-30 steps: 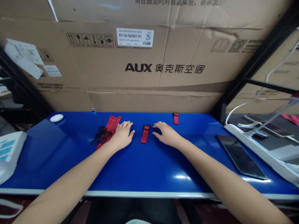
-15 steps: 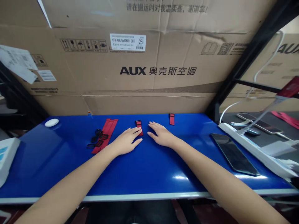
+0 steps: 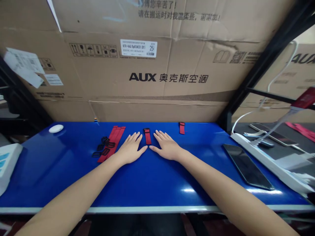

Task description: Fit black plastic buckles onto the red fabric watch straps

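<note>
Both hands rest flat on the blue tabletop (image 3: 157, 183), fingers stretched out and holding nothing. Between them lies a short red strap with a black buckle (image 3: 147, 136) at its far end. My left hand (image 3: 130, 147) is just left of this strap, and my right hand (image 3: 166, 144) is just right of it. Left of my left hand are flat red strips (image 3: 117, 133), with several loose black buckles (image 3: 105, 151) on and beside them. Another short red strap with a black buckle (image 3: 181, 128) lies near the back edge, beyond my right hand.
A dark phone (image 3: 247, 167) lies at the right, beside a white power strip (image 3: 270, 160) with cables. At the back left is a white oval object (image 3: 56, 128). A white device (image 3: 8, 165) stands at the left edge. A large cardboard panel (image 3: 147, 109) closes off the back.
My left hand has shifted left off the buckled red strap and now lies flat beside it. My right hand has settled flat on the other side. The camera view has shifted slightly.
</note>
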Demonstrator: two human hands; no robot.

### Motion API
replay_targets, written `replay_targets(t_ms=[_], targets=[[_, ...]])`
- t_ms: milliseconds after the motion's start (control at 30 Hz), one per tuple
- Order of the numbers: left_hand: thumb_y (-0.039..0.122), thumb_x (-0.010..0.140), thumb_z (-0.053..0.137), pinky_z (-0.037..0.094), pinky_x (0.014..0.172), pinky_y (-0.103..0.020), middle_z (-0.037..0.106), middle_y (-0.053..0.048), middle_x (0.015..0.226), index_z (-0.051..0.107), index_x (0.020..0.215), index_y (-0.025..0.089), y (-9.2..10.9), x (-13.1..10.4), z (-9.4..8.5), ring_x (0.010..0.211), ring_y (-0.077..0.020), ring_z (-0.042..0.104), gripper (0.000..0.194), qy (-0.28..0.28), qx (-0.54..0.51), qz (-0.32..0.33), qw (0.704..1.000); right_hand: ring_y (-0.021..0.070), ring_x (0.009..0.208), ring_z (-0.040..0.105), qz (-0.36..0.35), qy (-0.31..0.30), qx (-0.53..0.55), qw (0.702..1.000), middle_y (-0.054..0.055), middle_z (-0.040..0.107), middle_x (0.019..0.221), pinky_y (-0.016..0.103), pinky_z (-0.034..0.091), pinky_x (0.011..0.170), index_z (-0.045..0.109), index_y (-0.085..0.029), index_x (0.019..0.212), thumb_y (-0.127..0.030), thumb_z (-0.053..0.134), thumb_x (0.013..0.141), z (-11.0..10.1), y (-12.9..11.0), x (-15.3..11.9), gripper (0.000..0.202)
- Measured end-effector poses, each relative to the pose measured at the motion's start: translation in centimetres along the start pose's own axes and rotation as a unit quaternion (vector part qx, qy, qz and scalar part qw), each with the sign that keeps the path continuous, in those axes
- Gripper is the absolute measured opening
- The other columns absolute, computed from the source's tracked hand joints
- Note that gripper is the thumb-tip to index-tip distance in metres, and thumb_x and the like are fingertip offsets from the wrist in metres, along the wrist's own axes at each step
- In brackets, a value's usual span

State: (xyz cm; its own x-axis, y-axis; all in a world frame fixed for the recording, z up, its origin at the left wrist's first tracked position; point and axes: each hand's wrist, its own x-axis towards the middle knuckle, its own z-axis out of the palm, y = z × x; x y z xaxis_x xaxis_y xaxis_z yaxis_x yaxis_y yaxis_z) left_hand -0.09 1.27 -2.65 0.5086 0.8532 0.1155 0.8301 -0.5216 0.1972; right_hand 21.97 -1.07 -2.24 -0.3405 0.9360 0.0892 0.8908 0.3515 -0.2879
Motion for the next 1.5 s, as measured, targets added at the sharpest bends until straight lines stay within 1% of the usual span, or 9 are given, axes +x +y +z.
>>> replay_targets(t_ms=[467,633,967,1200,1500], targets=[[0.062,0.091,0.035,0.016,0.118,-0.048,0.025,-0.016,0.157,0.037,0.146,0.011,0.25,-0.09,-0.20,0.146,-0.0310,0.019,0.075,0.004,-0.004,-0.002,1.000,0.0279,0.149,0.011,-0.001,0.000,-0.001,1.000,0.012,0.015,0.160,0.043,0.010,0.121,0.026,-0.011,0.152,-0.075,0.025,0.087,-0.01,0.00,0.03,0.091],[0.062,0.091,0.036,0.017,0.118,-0.049,0.027,-0.015,0.157,0.038,0.146,0.014,-0.03,-0.03,0.10,0.146,-0.0312,0.020,0.073,0.015,-0.010,0.006,1.000,0.0279,0.149,0.011,-0.003,0.000,0.000,1.000,0.012,0.015,0.160,0.043,0.010,0.121,0.025,-0.011,0.152,-0.074,0.025,0.088,-0.02,0.03,0.05,0.090],[0.061,0.091,0.037,0.017,0.118,-0.049,0.026,-0.017,0.156,0.038,0.146,0.011,0.16,-0.03,-0.18,0.146,-0.0319,0.019,0.075,0.006,-0.006,0.005,1.000,0.0280,0.149,0.011,-0.003,-0.003,-0.002,1.000,0.012,0.016,0.160,0.043,0.010,0.121,0.026,-0.012,0.152,-0.075,0.024,0.087,0.00,0.07,0.07,0.090],[0.062,0.091,0.036,0.017,0.118,-0.049,0.027,-0.016,0.157,0.039,0.146,0.014,-0.09,0.00,0.08,0.146,-0.0311,0.019,0.072,0.014,-0.005,0.010,1.000,0.0281,0.149,0.011,-0.003,0.000,0.002,1.000,0.012,0.016,0.160,0.043,0.011,0.120,0.026,-0.013,0.152,-0.075,0.025,0.087,-0.02,0.09,0.06,0.090],[0.062,0.091,0.036,0.016,0.118,-0.049,0.028,-0.016,0.156,0.039,0.146,0.014,-0.10,-0.03,0.07,0.146,-0.0313,0.020,0.073,0.017,-0.009,0.012,1.000,0.0291,0.148,0.012,-0.004,0.001,0.002,1.000,0.013,0.016,0.160,0.044,0.011,0.120,0.026,-0.012,0.152,-0.075,0.026,0.087,0.11,0.12,0.16,0.090]])
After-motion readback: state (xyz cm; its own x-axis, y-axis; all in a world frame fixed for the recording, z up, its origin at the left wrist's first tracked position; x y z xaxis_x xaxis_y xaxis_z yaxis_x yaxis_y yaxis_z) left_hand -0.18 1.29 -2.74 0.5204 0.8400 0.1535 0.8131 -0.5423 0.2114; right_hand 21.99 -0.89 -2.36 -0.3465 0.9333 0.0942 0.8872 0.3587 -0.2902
